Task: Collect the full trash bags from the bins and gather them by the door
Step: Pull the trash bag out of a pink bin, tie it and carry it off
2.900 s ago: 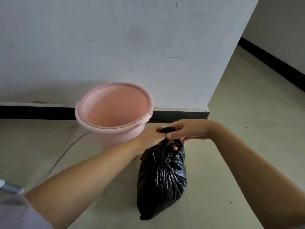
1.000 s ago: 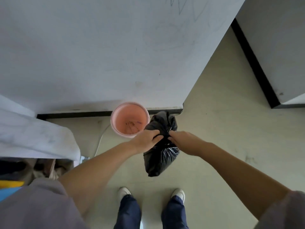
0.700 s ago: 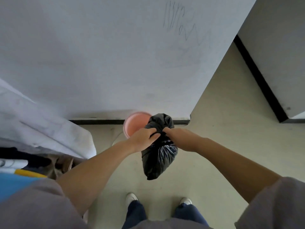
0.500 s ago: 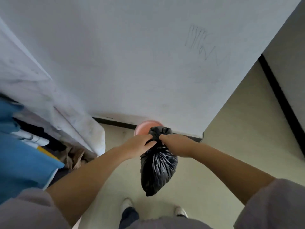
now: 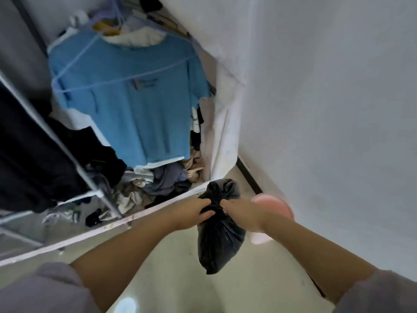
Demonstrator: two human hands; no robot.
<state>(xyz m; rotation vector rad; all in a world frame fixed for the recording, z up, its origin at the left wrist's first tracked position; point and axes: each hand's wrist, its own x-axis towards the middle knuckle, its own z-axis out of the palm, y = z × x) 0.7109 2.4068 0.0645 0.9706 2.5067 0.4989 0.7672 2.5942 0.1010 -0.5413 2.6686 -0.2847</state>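
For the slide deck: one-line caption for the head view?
Both hands, left hand and right hand, grip the neck of a black trash bag beside the pink bin.

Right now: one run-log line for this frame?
left hand grips bag neck | right hand grips bag neck | black trash bag hangs off floor | pink bin behind

Bag [image 5: 220, 240]: hangs between left hand [image 5: 191, 213] and right hand [image 5: 242, 214], neck gripped by both.
Bin [image 5: 274, 207]: behind right hand, against wall.
Hanging shirt [image 5: 135, 98]: above-left of left hand.
Clothes pile [image 5: 153, 184]: beyond left hand, below shirt.
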